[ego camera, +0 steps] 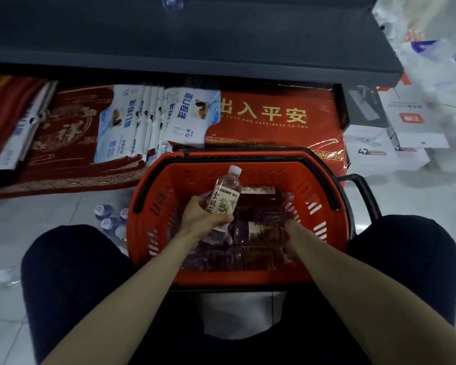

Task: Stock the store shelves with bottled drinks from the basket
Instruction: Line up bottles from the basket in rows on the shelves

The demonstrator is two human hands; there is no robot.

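Curled round the lower half of a clear bottle, the left hand holds it by the label, thumb and fingers wrapped tight with no gap showing. The bottle is raised above the load of the red basket. Its long axis runs from about 7 o'clock at the base to 1 o'clock at the white cap, so it stands nearly upright in the grip. From that grip the dark shelf board lies at 12 o'clock, well apart and beyond the basket's far rim, so the left hand looks the nearer to a placing move. I judge the bottle needs to go forward, cap up, with little turning. Just to 3 o'clock of the left hand, more bottles lie on their sides in the basket, stacked with their long axes from 9 to 3 o'clock. Further right, the right hand reaches down at the ends of those lying bottles and touches them. Its fingers are hidden among them, so I cannot tell whether it grips one or only rests there.
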